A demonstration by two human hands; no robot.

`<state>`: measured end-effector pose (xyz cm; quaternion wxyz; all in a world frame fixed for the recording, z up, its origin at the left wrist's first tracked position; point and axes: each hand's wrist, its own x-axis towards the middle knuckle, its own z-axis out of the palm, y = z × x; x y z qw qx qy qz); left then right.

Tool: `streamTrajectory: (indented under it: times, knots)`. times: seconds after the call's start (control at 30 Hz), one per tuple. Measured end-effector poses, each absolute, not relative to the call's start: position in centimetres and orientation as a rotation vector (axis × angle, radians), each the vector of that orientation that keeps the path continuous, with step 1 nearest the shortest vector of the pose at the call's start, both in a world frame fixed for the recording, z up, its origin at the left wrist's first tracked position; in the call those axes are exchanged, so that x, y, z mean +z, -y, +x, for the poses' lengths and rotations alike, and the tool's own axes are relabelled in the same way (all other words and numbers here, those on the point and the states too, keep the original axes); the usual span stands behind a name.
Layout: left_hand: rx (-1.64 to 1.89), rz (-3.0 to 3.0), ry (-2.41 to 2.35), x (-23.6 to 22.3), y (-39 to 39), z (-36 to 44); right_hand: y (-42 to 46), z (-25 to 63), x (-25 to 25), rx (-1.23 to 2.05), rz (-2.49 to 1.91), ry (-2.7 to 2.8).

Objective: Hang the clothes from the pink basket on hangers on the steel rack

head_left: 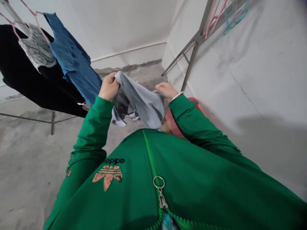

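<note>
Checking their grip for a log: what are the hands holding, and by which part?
A grey garment: the left hand grips one edge, the right hand the other; which edge is unclear.

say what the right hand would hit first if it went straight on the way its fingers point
Most likely the gray garment it is handling: the right hand points across toward the left hand, and the cloth's edge lies right at its fingers. Depth is hard to judge from this view.

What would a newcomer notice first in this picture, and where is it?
The bright green Adidas track jacket fills the bottom of the view. Above it, the left hand and right hand hold a grey garment. At upper left, a blue garment hangs on a pink hanger beside a black garment.
</note>
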<state>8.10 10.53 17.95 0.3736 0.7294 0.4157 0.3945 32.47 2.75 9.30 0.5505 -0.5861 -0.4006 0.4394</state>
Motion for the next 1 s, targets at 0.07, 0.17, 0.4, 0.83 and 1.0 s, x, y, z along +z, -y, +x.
streamTrajectory:
  times: [0.07,0.17,0.4,0.83,1.0]
  knots:
    - [0.941,1.994,-1.070,18.9,-10.4,9.0,-2.8,30.9,10.5,0.888,-1.363,1.060]
    - [0.821,2.152,-1.040,19.4,-9.8,10.4,-2.5,27.5,13.1,0.830,-1.180,1.303]
    - [0.354,2.349,-0.895,19.6,-8.9,8.6,-2.7,24.3,16.0,1.035,-1.157,1.407]
    - [0.498,2.301,-1.584,17.6,-10.1,-5.2,-3.8,30.5,16.2,0.688,-1.342,1.532]
    - [0.386,2.375,-1.694,20.5,-9.7,-5.7,-4.2,31.4,16.1,0.545,-1.350,1.483]
